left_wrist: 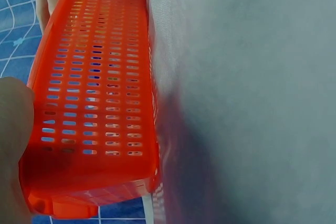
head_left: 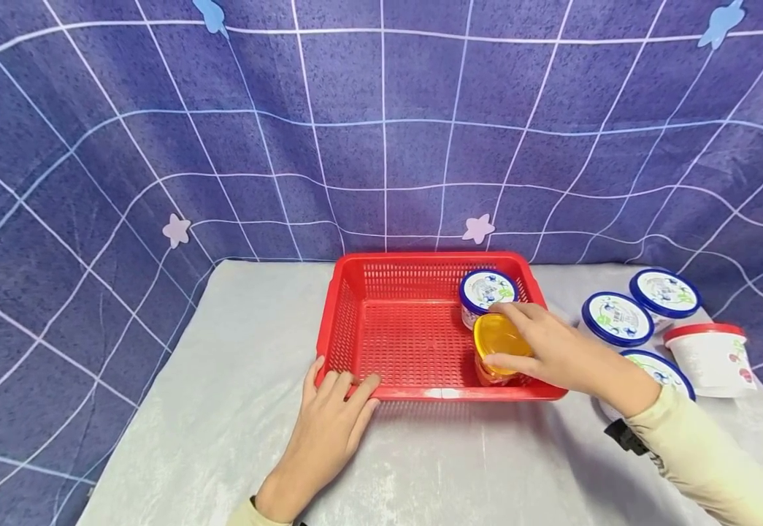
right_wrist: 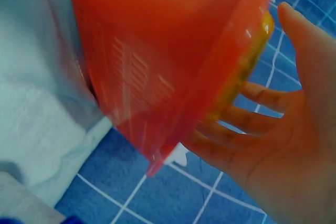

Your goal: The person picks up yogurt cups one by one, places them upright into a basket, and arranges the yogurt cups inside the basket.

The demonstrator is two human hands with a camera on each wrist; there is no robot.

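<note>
A red plastic basket (head_left: 414,393) with perforated walls stands on the table. My left hand (head_left: 328,416) holds its near rim at the left corner, fingertips bent over the edge. Inside at the right sits a tub with a yellow lid (head_left: 501,336). Over that lid is my right hand (head_left: 548,347), thumb and fingers spread and fairly straight. In the right wrist view the thumb (right_wrist: 299,30) stands apart from the lid, while the other fingertips are partly hidden beside it. Behind it in the basket is a white tub with a blue lid (head_left: 488,291).
Right of the basket stand several blue-lidded tubs (head_left: 618,319) and a white tub with a red lid (head_left: 710,358), under and beyond the right forearm. A grey-white cloth (head_left: 236,351) covers the table. A blue gridded curtain (head_left: 414,146) hangs behind and at the sides.
</note>
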